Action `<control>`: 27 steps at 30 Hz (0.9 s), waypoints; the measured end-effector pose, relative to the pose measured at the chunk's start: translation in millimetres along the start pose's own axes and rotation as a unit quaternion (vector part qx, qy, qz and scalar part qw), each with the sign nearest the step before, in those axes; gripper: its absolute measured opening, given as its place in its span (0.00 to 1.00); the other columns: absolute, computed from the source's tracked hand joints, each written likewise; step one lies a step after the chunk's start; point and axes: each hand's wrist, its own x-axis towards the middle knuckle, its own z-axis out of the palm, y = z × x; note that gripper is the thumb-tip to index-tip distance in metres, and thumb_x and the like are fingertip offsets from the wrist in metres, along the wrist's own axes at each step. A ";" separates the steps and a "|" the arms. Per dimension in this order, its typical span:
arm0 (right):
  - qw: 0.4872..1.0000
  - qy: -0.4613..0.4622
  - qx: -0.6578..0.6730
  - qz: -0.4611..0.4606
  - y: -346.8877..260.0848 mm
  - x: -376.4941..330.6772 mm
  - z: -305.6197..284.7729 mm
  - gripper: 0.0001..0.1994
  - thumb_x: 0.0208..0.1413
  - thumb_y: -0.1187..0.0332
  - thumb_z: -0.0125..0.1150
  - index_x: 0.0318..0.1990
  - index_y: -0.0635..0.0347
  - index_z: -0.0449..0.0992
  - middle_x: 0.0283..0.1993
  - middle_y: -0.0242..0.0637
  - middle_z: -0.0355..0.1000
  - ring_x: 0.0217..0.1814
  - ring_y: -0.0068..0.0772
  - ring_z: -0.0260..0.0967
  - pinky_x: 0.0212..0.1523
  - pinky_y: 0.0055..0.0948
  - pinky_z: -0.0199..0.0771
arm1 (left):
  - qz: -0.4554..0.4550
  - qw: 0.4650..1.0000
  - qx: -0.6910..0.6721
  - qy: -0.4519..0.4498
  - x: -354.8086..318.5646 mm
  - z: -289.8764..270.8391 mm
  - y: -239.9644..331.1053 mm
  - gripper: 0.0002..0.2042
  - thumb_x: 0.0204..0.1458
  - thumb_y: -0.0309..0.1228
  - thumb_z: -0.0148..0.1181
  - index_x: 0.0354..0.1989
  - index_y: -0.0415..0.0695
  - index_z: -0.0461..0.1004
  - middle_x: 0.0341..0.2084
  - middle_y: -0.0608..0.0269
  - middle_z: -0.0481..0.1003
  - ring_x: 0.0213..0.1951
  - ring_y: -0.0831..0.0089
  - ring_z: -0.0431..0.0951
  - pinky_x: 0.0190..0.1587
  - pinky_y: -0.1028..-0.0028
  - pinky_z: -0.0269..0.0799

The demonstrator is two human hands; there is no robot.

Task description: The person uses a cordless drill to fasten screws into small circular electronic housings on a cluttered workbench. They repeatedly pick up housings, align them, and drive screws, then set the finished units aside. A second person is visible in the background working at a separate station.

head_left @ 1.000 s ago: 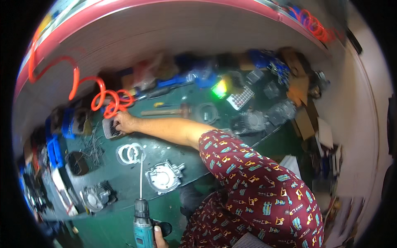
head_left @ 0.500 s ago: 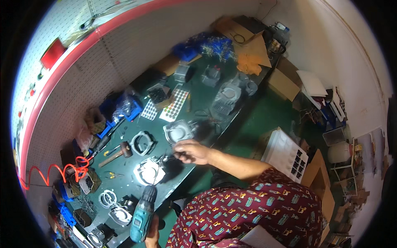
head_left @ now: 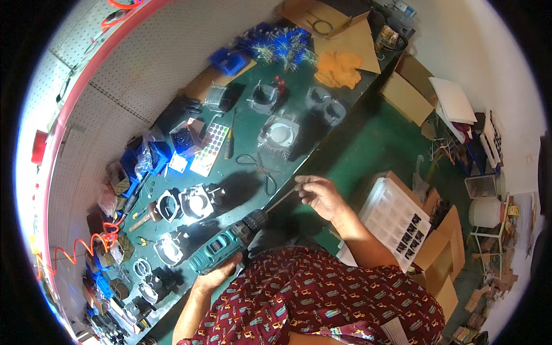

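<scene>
My left hand (head_left: pixel 221 273) is wrapped round the grip of a teal cordless drill (head_left: pixel 218 252), held at the table's front edge. A long thin bit (head_left: pixel 280 200) runs from its black chuck up to the right. At the bit's far end, my right hand (head_left: pixel 319 196) has its fingers pinched together; whatever small thing they hold is too small to make out. Behind the drill, a grey metal housing (head_left: pixel 197 202) with a round pale middle lies on the green table, brightly lit. A similar housing (head_left: pixel 169 248) lies to its left, beside the drill's rear.
Scissors (head_left: pixel 260 170), a hammer (head_left: pixel 147 217), a sticker sheet (head_left: pixel 210 149) and another housing (head_left: pixel 279 133) lie on the table. Farther back are blue bins (head_left: pixel 228 61) and an orange glove (head_left: pixel 338 69). A white tray (head_left: pixel 388 215) with black parts and cardboard boxes (head_left: pixel 445 244) stand at right.
The drill has swung from pointing away to pointing right, nearer my body. My right hand has left the housings and come to the bit's tip. The view has shifted too.
</scene>
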 end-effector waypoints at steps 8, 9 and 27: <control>0.997 -0.018 -0.006 -0.069 -33.9 31.8 -2.9 0.13 0.63 0.73 0.59 0.54 0.63 0.76 0.40 0.37 0.77 0.37 0.25 0.74 0.36 0.24 0.75 | 0.000 0.998 0.057 -0.016 65.1 -7.5 8.2 0.17 0.51 0.38 0.70 0.48 0.47 0.78 0.40 0.63 0.78 0.42 0.67 0.77 0.46 0.64 0.74; 0.997 -0.026 -0.007 -0.076 -36.0 38.2 -4.1 0.13 0.63 0.73 0.59 0.55 0.63 0.76 0.40 0.37 0.77 0.37 0.25 0.74 0.36 0.24 0.74 | 0.005 0.998 0.062 -0.017 72.2 -8.3 8.0 0.17 0.51 0.39 0.72 0.46 0.46 0.77 0.39 0.65 0.77 0.41 0.69 0.75 0.46 0.65 0.73; 0.978 -0.130 -0.130 0.098 -137.2 144.3 -43.3 0.10 0.64 0.72 0.60 0.50 0.66 0.79 0.37 0.36 0.78 0.31 0.20 0.71 0.32 0.21 0.73 | -0.048 0.994 0.019 0.096 127.5 39.8 59.5 0.15 0.49 0.32 0.70 0.46 0.45 0.79 0.36 0.66 0.80 0.36 0.72 0.77 0.40 0.68 0.76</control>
